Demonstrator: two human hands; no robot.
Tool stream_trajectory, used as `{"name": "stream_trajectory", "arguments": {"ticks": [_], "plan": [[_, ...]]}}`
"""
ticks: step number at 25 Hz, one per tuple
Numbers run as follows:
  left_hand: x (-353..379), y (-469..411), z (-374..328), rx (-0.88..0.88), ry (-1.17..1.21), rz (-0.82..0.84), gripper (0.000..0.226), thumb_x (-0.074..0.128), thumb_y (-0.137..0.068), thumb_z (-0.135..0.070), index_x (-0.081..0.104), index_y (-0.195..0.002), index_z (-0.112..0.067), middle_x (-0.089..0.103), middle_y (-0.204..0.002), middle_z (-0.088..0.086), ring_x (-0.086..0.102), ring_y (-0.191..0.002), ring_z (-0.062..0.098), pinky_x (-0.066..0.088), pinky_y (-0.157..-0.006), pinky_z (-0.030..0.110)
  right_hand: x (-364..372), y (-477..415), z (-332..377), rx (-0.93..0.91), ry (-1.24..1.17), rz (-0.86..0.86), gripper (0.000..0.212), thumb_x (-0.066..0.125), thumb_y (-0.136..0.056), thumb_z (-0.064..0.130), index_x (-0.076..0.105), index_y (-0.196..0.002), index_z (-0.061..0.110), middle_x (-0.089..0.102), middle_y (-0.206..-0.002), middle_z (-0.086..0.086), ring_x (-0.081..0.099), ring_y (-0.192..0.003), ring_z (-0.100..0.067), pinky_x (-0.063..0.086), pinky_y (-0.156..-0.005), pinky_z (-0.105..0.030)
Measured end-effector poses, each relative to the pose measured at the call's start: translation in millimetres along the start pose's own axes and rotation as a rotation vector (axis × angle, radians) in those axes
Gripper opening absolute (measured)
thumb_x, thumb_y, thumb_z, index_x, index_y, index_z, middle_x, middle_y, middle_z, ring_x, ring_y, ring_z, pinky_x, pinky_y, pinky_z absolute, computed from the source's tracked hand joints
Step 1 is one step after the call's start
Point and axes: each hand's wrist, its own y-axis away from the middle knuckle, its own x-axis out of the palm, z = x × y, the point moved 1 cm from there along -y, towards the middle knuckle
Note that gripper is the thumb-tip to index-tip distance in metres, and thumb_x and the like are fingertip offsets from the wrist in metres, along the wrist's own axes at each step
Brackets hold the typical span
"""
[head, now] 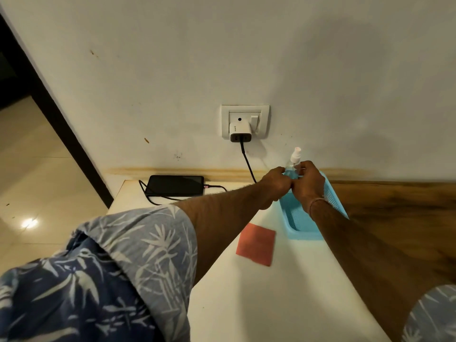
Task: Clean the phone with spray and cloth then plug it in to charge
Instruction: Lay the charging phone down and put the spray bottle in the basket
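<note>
A black phone [175,185] lies flat at the back left of the white table [271,292], with a black cable [248,164] plugged into its right end. The cable runs up to a white charger [239,132] in the wall socket [245,121]. An orange cloth [256,243] lies flat near the table's middle. Over the far end of a light blue basket [299,229], both hands hold a clear spray bottle [294,161] with blue liquid and a white nozzle. My left hand [276,185] and my right hand [308,182] are closed around its lower body.
The white wall stands right behind the table. A wooden surface [399,213] adjoins the table on the right. To the left is a dark door frame [49,104] and a tiled floor [32,188].
</note>
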Motion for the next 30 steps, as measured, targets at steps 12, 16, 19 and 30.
{"name": "stream_trajectory", "arguments": {"ticks": [12,16,19,30], "plan": [[4.5,-10.4,8.1,-0.016,-0.059,0.006,0.029,0.048,-0.104,-0.016,0.052,-0.132,-0.011,0.065,-0.123,0.016,0.06,-0.084,0.02,0.051,-0.058,0.024,7.8,5.0,-10.8,0.08,-0.198,0.063,0.029,0.052,-0.075,0.032,0.06,-0.098,0.016,0.062,-0.091,-0.006,0.058,-0.086,-0.023,0.042,-0.071,-0.027],[5.2,-7.6,11.7,0.018,-0.025,-0.019,0.028,0.049,-0.104,-0.016,0.053,-0.131,-0.011,0.066,-0.118,0.014,0.061,-0.081,0.02,0.051,-0.056,0.024,7.9,-0.9,-15.6,0.093,-0.118,0.128,0.029,0.059,-0.086,0.011,0.059,-0.115,0.011,0.066,-0.104,-0.017,0.063,-0.097,-0.032,0.053,-0.085,-0.043],[3.3,-3.5,17.2,0.065,0.009,-0.016,0.028,0.05,-0.1,-0.007,0.052,-0.127,-0.013,0.064,-0.105,0.01,0.059,-0.075,0.019,0.048,-0.051,0.024,8.1,-2.5,-19.4,0.059,-0.073,0.124,0.03,0.063,-0.088,0.004,0.057,-0.116,0.01,0.066,-0.11,-0.017,0.062,-0.101,-0.033,0.052,-0.09,-0.042],[-4.6,17.6,35.9,0.189,0.014,0.016,0.04,0.06,-0.092,-0.003,0.048,-0.123,-0.025,0.062,-0.096,0.001,0.059,-0.071,0.011,0.049,-0.049,0.016,5.4,3.7,-22.8,0.102,-0.016,0.218,0.053,0.07,-0.088,0.012,0.046,-0.136,0.011,0.061,-0.13,-0.013,0.058,-0.117,-0.032,0.04,-0.086,-0.029]]}}
